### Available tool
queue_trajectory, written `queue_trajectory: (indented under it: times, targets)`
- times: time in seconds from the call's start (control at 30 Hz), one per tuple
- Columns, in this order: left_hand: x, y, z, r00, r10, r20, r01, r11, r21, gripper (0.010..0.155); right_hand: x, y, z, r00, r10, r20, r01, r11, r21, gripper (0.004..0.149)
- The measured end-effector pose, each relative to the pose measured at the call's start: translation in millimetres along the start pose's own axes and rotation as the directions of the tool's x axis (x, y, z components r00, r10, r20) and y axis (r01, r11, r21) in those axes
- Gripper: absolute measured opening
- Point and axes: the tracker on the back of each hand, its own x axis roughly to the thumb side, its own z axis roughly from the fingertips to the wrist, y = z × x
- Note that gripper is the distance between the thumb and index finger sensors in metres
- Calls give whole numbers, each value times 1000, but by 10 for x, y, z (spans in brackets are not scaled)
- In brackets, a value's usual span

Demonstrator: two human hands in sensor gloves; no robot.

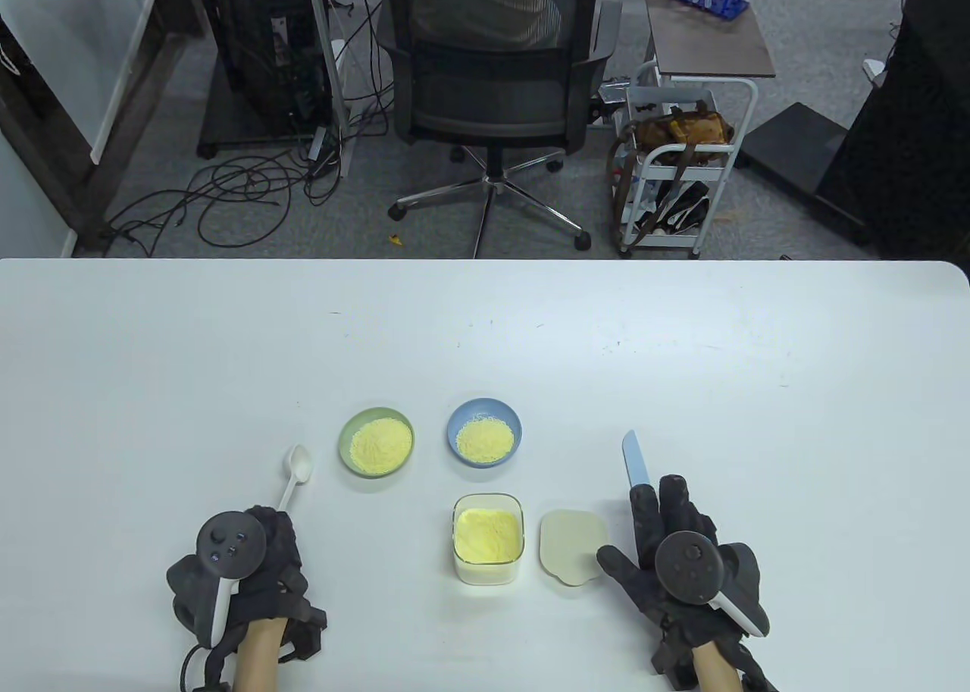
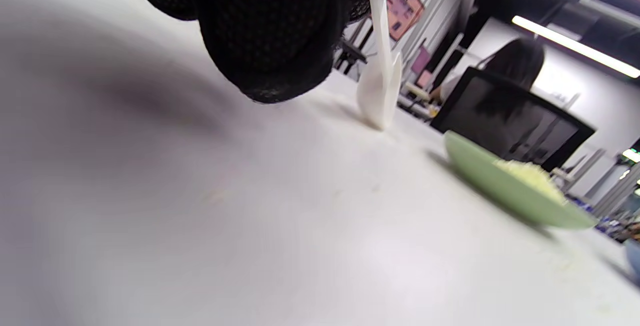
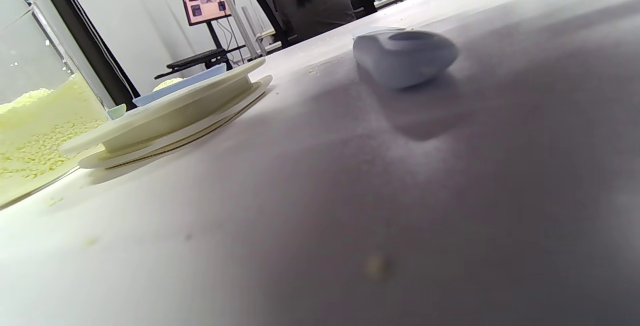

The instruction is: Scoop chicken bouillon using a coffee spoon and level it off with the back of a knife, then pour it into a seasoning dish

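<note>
A white coffee spoon (image 1: 297, 468) lies left of the green dish (image 1: 377, 442), and its handle runs down under my left hand (image 1: 265, 525). In the left wrist view the spoon (image 2: 380, 90) stands tilted, bowl edge on the table, with its handle held up between my gloved fingers (image 2: 270, 40). The knife (image 1: 633, 457) lies on the table at the right with its pale blue blade pointing away. My right hand (image 1: 643, 524) lies over the handle with fingers straight. The handle end (image 3: 405, 55) rests on the table, and no finger curls round it. A clear container (image 1: 489, 538) holds yellow bouillon.
A blue dish (image 1: 484, 442) and the green dish both hold yellow granules. The container's cream lid (image 1: 574, 545) lies flat between the container and my right hand. An office chair (image 1: 489, 63) with a seated person stands beyond the table's far edge.
</note>
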Motion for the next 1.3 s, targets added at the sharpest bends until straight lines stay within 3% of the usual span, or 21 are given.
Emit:
queue_trajectory:
  times: [0.23,0.8,1.1,1.3]
  targets:
    - [-61,-88,-10,993,-35,-116,23,994,-108,40,-10,-5,11,1000,-12,-1,12,1000,-5,82]
    - [-170,-13,-76,973,-103,-205,86,992,-92,42,4,6,15,1000,-4,8,4,1000,12,82]
    - [-143,-21,-59,967,-151,-207,130,985,-110,71,8,12,14,1000,0,13,0,1000,13,82]
    - [-72,33,14,975,-158,-155,153,987,-47,83,8,14,16,1000,-1,16,1,1000,13,83]
